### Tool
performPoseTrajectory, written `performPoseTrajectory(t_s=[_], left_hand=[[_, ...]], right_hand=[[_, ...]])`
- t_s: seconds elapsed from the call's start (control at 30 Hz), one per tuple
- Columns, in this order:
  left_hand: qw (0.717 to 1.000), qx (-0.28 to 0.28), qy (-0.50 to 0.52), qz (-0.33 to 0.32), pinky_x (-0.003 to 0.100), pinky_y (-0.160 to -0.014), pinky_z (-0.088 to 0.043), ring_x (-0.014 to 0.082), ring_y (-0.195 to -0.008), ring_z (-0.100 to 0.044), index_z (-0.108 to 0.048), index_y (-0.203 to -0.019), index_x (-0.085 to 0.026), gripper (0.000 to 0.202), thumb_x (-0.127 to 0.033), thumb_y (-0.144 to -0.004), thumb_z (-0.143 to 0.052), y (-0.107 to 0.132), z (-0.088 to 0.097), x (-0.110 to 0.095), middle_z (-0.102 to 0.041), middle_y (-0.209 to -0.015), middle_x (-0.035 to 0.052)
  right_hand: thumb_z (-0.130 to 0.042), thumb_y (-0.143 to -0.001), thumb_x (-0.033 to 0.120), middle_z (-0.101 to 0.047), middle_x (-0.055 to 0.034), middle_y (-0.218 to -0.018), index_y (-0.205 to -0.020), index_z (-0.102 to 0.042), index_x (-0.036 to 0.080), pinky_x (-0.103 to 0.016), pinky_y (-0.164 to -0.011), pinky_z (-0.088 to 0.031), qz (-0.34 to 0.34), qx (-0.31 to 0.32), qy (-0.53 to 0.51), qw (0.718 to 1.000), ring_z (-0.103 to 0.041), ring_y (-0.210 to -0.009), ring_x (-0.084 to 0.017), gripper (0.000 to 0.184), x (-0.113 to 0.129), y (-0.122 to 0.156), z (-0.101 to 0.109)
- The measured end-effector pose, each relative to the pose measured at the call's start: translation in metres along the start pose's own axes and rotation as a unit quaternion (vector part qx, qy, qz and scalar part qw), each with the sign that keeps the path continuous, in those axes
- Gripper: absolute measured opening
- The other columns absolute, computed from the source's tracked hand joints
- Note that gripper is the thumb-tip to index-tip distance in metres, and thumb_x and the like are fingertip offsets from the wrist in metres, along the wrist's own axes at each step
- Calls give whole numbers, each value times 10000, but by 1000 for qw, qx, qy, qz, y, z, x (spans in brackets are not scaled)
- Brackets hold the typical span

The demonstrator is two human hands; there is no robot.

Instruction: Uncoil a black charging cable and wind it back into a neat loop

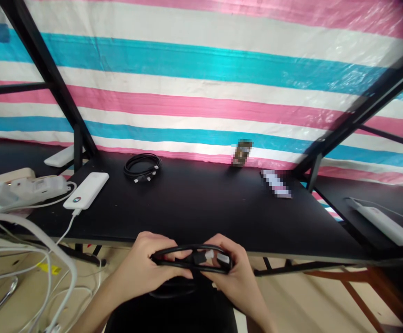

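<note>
Nearest the camera, two hands meet just in front of the near edge of a black table (201,208). The left hand (146,263) and the right hand (234,273) both close around one coiled black cable (191,259), folded into a flat bundle held level between them; the fingers of each hand wrap over the loops, and a light-coloured plug end shows by the right hand's fingers.

On the table top farther back lies a second coiled black cable (142,166), with several small plugs at its end, well apart from the hands. To the left of it lies one white power bank (86,189), with a white cord (68,226) running from its near end over the table edge. Beyond the table's left end sits one white power strip (24,187), with more white cords looping below it. On the right, a separate dark surface carries another white power strip (381,222). A tarp (201,69) striped in pink, white and blue hangs behind the table.
</note>
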State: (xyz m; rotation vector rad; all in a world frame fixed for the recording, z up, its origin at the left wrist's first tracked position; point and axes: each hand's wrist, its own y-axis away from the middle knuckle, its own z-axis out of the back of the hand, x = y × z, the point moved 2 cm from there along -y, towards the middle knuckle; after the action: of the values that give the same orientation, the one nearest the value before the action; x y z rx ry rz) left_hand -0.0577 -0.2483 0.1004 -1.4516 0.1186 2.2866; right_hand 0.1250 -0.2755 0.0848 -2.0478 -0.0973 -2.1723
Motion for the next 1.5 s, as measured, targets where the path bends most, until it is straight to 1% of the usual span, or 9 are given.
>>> performPoseTrajectory(t_s=[0.3, 0.63, 0.9, 1.07, 1.13, 1.27, 1.37, 1.43, 1.5], left_hand=[[994, -34, 56, 85, 198, -408, -333, 76, -360, -403, -585, -501, -160, 312, -344, -735, -677, -10, -11, 3, -471, -387, -43], [978, 24, 153, 142, 175, -379, -238, 60, -409, -355, -561, -561, -148, 267, -335, -715, -673, -17, -2, 11, -432, -456, -51], [960, 99, 204, 167, 164, -356, -203, 46, -386, -309, -572, -582, -126, 351, -432, -716, -680, -18, -7, 21, -352, -455, -61], [939, 142, 266, 164, 165, -377, -181, 34, -392, -273, -558, -571, -125, 439, -520, -629, -740, -19, -13, 37, -357, -443, -66], [938, 122, 282, 162, 163, -417, -236, 47, -437, -337, -635, -661, -115, 410, -475, -558, -800, -19, -16, 40, -436, -483, -51], [933, 14, 309, 181, 193, -537, -376, 105, -591, -497, -697, -831, -148, 469, -377, -462, -871, -23, -24, 43, -603, -673, 0], [936, -14, 297, 187, 174, -446, -290, 60, -463, -401, -694, -904, -145, 479, -456, -563, -823, -32, -33, 48, -515, -566, -39], [940, 7, 288, 182, 175, -399, -181, 27, -377, -267, -685, -908, -125, 472, -513, -648, -758, -38, -39, 53, -374, -476, -87], [940, 2, 292, 174, 181, -407, -201, 23, -363, -274, -680, -921, -119, 489, -535, -669, -737, -40, -43, 60, -353, -475, -94]], right_hand=[[-716, -751, 268, -690, -20, -783, -818, -678, 169, -221, -667, -499, 28, -35, 76, 996, -641, -730, -162, 125, 5, -18, 4], [-688, -756, 358, -613, 3, -639, -794, -723, 161, -218, -552, -425, 10, -8, 140, 990, -547, -599, -134, 203, 10, -21, 8], [-711, -727, 349, -437, 38, -594, -628, -569, 151, -195, -499, -307, -16, 41, 86, 995, -378, -569, -88, 263, 2, -16, 11], [-847, -560, 275, -472, 66, -579, -884, -668, 190, -178, -498, -346, -76, 88, -11, 993, -397, -530, -75, 379, -7, -12, 13], [-828, -594, 301, -513, 42, -658, -939, -688, 206, -184, -496, -372, -74, 46, -23, 996, -417, -537, -76, 384, -10, -11, 17], [-776, -646, 469, -559, -5, -795, -922, -704, 206, -174, -402, -310, -77, -141, -79, 984, -372, -457, -35, 388, -23, -6, 32], [-790, -613, 535, -524, 28, -682, -943, -682, 203, -144, -385, -205, -76, -235, -170, 954, -261, -396, 11, 481, -33, -5, 42], [-816, -580, 532, -520, 31, -671, -948, -670, 205, -134, -389, -201, -65, -294, -219, 928, -266, -401, 14, 514, -36, -7, 47], [-850, -542, 498, -529, 25, -683, -936, -669, 202, -128, -380, -214, -49, -335, -247, 908, -281, -402, 15, 525, -38, -9, 50]])
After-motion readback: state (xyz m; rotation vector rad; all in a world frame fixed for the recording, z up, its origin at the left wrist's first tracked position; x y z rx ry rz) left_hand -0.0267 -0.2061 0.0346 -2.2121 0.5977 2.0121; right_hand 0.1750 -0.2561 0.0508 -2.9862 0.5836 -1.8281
